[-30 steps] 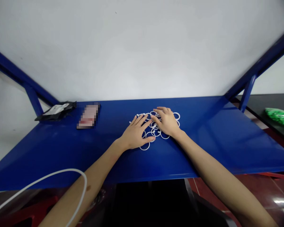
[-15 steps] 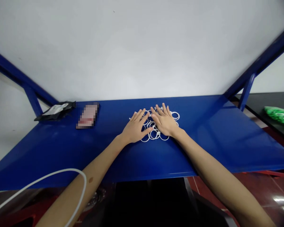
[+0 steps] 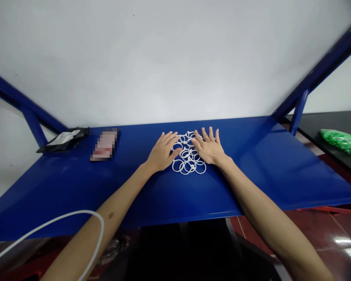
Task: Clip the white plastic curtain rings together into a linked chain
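Several thin white rings (image 3: 186, 168), some with a small knob or joint on the loop, lie overlapping in a flat cluster on the blue table (image 3: 128, 187). My left hand (image 3: 163, 153) rests at the cluster's left edge, fingers stretched out and thumb reaching over the rings. On the other side, my right hand (image 3: 209, 147) lies palm down with its fingers spread, covering part of the cluster's right side. Neither hand grips anything. Rings beneath the palms are partly hidden.
A phone-like blurred object (image 3: 105, 145) and a black packet with a white label (image 3: 64, 138) lie on the left. Blue frame bars (image 3: 298, 111) rise at both sides. A green bag (image 3: 342, 141) sits on a black surface at right. A white cable (image 3: 61, 215) crosses my left forearm.
My hands have moved apart, the left one leftward and the right one rightward, uncovering more rings between them. The view has shifted slightly.
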{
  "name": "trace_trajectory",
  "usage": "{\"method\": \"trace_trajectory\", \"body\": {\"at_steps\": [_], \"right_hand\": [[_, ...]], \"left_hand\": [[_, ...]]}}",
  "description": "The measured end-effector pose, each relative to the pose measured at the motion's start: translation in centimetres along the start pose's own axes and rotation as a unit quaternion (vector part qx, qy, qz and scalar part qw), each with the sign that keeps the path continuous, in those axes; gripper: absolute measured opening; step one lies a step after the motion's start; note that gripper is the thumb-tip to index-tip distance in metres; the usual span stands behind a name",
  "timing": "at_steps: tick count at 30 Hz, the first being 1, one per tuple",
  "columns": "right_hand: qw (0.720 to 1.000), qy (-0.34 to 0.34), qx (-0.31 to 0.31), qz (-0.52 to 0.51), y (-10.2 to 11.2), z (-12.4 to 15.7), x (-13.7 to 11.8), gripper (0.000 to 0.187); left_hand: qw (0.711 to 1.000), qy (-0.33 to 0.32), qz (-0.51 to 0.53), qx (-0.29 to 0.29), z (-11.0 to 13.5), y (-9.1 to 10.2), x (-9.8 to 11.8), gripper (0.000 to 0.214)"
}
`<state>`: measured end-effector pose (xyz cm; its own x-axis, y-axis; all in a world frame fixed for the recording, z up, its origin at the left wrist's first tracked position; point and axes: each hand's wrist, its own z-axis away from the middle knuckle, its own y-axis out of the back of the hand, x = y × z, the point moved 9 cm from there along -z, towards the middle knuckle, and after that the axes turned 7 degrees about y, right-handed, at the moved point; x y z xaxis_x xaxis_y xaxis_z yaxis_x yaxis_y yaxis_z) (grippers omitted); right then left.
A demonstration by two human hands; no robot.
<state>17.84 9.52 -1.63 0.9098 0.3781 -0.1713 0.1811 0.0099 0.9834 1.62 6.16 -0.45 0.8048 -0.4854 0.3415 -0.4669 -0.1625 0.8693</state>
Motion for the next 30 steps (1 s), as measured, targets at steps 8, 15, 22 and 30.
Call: {"method": "trace_trajectory", "body": {"at_steps": [8, 15, 22, 30], "right_hand": [[0.999, 0.010, 0.032, -0.032, -0.4, -0.3, 0.6, 0.088], [0.999, -0.006, 0.027, -0.026, -0.6, -0.3, 1.0, 0.092], [0.999, -0.004, 0.031, -0.007, -0.8, -0.4, 1.0, 0.092], [0.994, -0.009, 0.105, -0.016, 2.1, 0.3, 1.1, 0.080]], "left_hand": [[0.984, 0.128, -0.006, 0.124, 1.9, 3.8, -6.8, 0.053], [0.983, 0.131, 0.029, 0.121, 1.7, 3.9, -6.5, 0.039], [0.991, 0.107, 0.022, 0.074, 1.5, 3.4, -5.8, 0.028], [0.994, 0.095, 0.017, 0.055, 1.6, 3.5, -6.2, 0.040]]}}
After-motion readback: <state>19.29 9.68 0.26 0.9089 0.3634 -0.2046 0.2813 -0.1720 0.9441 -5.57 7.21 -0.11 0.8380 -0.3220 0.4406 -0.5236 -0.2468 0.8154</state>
